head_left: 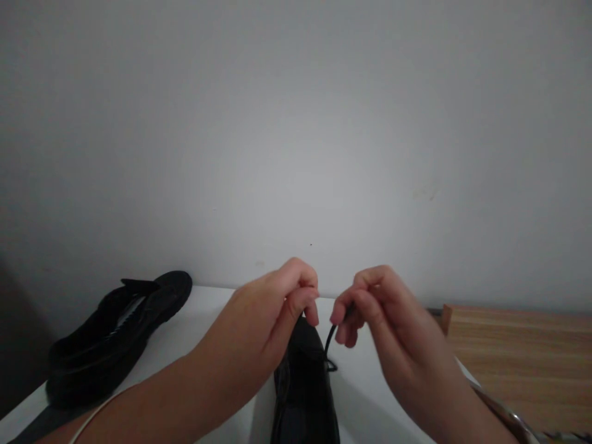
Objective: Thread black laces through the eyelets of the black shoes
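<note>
Black, glossy leather lace-up shoe [303, 382] rests on the white tabletop [203, 320], near its front edge, toe pointing toward the far edge and the grey wall [296, 123]. Both hands are raised just above the shoe's toe end. Left hand [272, 314]: fingers curled inward, thumb and forefinger pressed together; what they pinch cannot be made out. Right hand [383, 320]: fingers curled, thumb and forefinger clamped on the thin black shoelace [329, 342]. The lace runs from that pinch down to the shoe's eyelet area, where it meets the upper. The two hands are near each other, fingertips apart with a narrow gap between.

A second shoe, black matte fabric with a pale lining [115, 336], lies on its side at the left edge of the tabletop, well apart from the hands. A light wooden board [518, 364] adjoins the tabletop's right edge. A thin metal bangle [504, 416] sits on the right wrist.
</note>
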Demonstrator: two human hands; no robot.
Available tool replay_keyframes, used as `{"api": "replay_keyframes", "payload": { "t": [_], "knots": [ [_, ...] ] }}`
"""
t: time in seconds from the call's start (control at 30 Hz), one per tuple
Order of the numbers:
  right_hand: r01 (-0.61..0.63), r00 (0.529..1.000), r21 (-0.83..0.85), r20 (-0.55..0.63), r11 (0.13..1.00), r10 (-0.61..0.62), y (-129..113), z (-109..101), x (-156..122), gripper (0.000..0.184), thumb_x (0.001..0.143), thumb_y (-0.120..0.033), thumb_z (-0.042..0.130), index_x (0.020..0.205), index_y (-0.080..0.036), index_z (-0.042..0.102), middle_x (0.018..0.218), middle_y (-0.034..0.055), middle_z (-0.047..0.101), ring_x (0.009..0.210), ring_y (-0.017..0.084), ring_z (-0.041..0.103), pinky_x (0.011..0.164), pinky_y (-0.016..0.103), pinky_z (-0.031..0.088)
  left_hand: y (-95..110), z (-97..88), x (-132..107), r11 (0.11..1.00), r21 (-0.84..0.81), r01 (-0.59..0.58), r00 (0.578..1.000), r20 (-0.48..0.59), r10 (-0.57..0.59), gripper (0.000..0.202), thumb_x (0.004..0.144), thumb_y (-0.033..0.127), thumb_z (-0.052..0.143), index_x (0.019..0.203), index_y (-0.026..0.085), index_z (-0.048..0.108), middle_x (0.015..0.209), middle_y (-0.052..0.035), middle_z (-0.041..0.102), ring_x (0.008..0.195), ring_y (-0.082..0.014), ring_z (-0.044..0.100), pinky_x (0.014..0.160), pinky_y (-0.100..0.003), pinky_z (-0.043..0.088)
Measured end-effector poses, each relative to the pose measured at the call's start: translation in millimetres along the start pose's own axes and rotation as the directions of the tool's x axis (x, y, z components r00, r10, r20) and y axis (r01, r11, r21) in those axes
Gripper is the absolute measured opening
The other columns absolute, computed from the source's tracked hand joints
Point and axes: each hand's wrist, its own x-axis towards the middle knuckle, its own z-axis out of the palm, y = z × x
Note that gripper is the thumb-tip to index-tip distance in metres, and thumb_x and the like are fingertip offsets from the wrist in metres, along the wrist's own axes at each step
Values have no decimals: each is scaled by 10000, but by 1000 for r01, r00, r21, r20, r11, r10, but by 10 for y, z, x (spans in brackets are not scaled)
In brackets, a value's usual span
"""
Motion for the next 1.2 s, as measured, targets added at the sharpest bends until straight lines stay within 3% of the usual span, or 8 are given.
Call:
{"api": "replay_keyframes", "payload": {
  "t": [0.13, 0.27, 0.4, 0.47, 0.57, 0.73, 1.0, 1.2],
  "knots": [
    [165, 892, 100, -440, 981, -105, -219, -183, 2, 93, 1027, -312, 542, 952, -257, 537, 765, -24, 678, 646, 120, 602, 569, 200, 487, 49, -145, -1, 987, -134, -83, 961, -273, 44, 146, 1022, 271, 439, 897, 252, 513, 703, 74, 686, 630, -133, 616, 583, -235, 416],
    [132, 836, 226, -549, 965, 14, -146, -287, -13, 101, 999, -358, 600, 953, -269, 589, 747, -13, 638, 708, 132, 587, 520, 170, 443, -97, -131, -15, 897, -440, -47, 962, -263, -79, 135, 1037, 302, 425, 914, 261, 459, 590, 108, 545, 515, -113, 544, 545, -219, 453],
    [70, 927, 472, -356, 879, 117, 132, -274, -1, 179, 966, -367, 637, 857, -246, 562, 598, -71, 489, 507, 96, 437, 453, 173, 391, -319, -47, -39, 926, -353, 133, 977, -111, -182, 197, 985, 388, 484, 866, 233, 509, 592, 105, 340, 496, -103, 296, 452, -204, 239],
    [-76, 951, 466, -232, 882, 204, 273, -229, -24, 224, 974, -407, 614, 843, -244, 533, 607, -88, 438, 461, 77, 311, 390, 166, 245, -470, 29, -63, 956, -167, 242, 970, 46, -238, 217, 931, 406, 535, 837, 213, 566, 607, 89, 360, 545, -116, 338, 498, -221, 263],
    [-254, 963, 232, -26, 939, 267, 443, -116, -105, 276, 975, -455, 578, 832, -224, 531, 657, -75, 426, 544, 95, 357, 471, 200, 291, -739, 190, -122, 958, 7, 288, 913, 301, -277, 179, 853, 331, 589, 816, 188, 690, 685, 30, 581, 617, -143, 477, 565, -238, 344],
    [-313, 878, -199, 311, 929, 363, 601, 72, -279, 167, 970, -291, 511, 840, -201, 565, 748, -13, 569, 689, 162, 507, 624, 287, 377, -1019, 386, -236, 944, 70, 322, 850, 417, -321, 224, 823, 277, 569, 852, 171, 764, 777, -21, 703, 611, -151, 516, 580, -243, 380],
    [-316, 805, -384, 375, 867, 460, 693, 72, -417, 85, 940, -255, 565, 962, -184, 606, 939, 58, 674, 803, 210, 580, 745, 339, 403, -866, 342, -172, 914, 3, 406, 812, 458, -362, 135, 736, 272, 594, 771, 174, 679, 631, 41, 566, 539, -125, 434, 519, -223, 332],
    [-376, 728, -377, 444, 847, 521, 728, 58, -442, 130, 913, -229, 562, 789, -192, 572, 679, -24, 560, 639, 159, 488, 586, 286, 324, -717, 158, -272, 922, 73, 379, 816, 443, -371, 295, 887, 433, 545, 829, 182, 688, 746, -6, 675, 616, -149, 513, 556, -234, 344]
  ]
}}
